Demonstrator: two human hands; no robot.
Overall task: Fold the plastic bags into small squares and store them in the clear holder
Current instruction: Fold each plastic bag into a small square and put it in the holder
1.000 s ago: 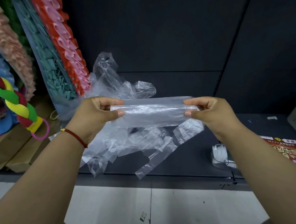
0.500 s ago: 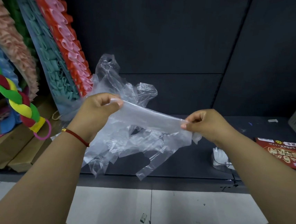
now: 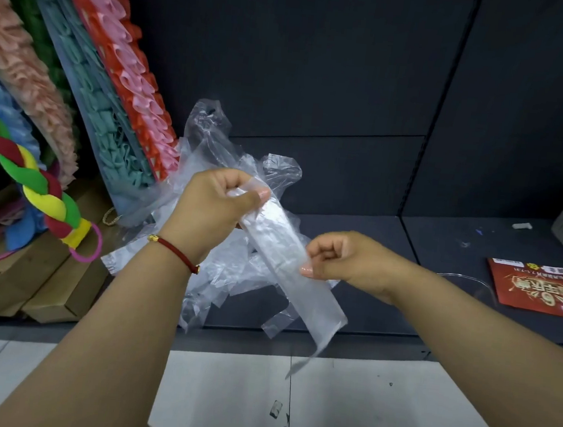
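Currently, the left hand (image 3: pixel 217 207) pinches the upper end of a clear plastic bag folded into a long narrow strip (image 3: pixel 286 258), thumb and fingers curled round the film. The right hand (image 3: pixel 344 257) pinches the same strip lower down along its right edge, fingers curled with the thumb tip pressed on the plastic. The strip runs diagonally from upper left to lower right, held in the air above the front edge of the dark grey shelf (image 3: pixel 375 229); its loose lower end hangs past the shelf edge, over the pale tiled floor (image 3: pixel 221 397). Behind and below the strip, a loose heap of crumpled clear plastic bags (image 3: pixel 218 145) lies on the shelf, partly leaning against the back panel. A thin red cord bracelet (image 3: pixel 179 255) circles the left wrist. At left stand packs of coloured ruffled ribbon (image 3: pixel 124 46) and a red, yellow and green braided rope (image 3: pixel 32 182), above brown cardboard boxes (image 3: pixel 36 279). At right, a flat red printed packet (image 3: pixel 541 286) lies on the shelf.
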